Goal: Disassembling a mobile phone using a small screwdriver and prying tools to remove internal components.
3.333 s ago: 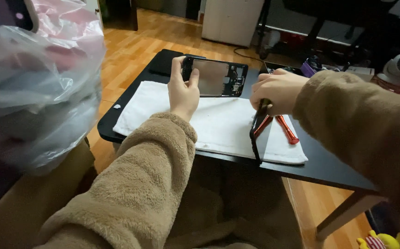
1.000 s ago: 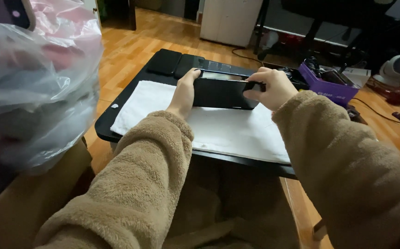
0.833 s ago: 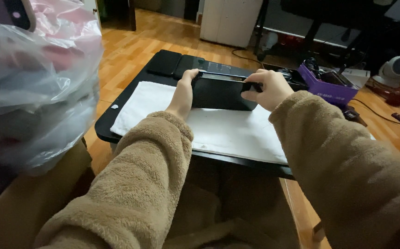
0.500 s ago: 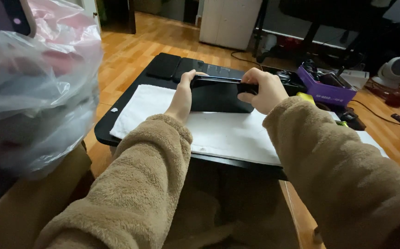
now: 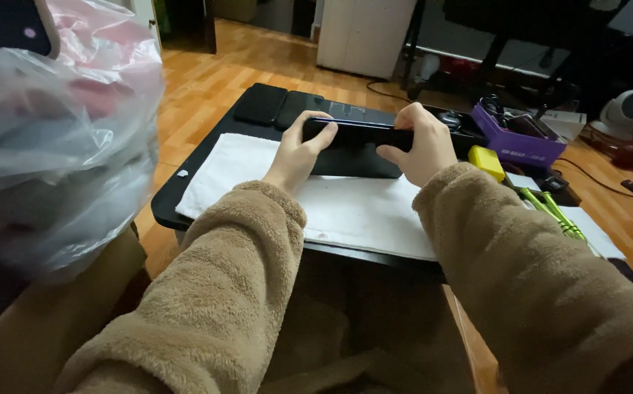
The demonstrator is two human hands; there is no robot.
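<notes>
Both hands are gripping a flat black device [image 5: 356, 142] by its short ends, the left hand [image 5: 296, 152] wrapping its fingers over the left end and the right hand [image 5: 418, 143] closing around the right end, so that the device is tilting up on edge above the white cloth [image 5: 345, 211] covering the black table [image 5: 185, 182]. Judged from this pose, the step is going best with even pressure at both ends, the lower edge staying over the cloth, clear of the purple tray [image 5: 524, 142] and yellow block [image 5: 486, 160].
</notes>
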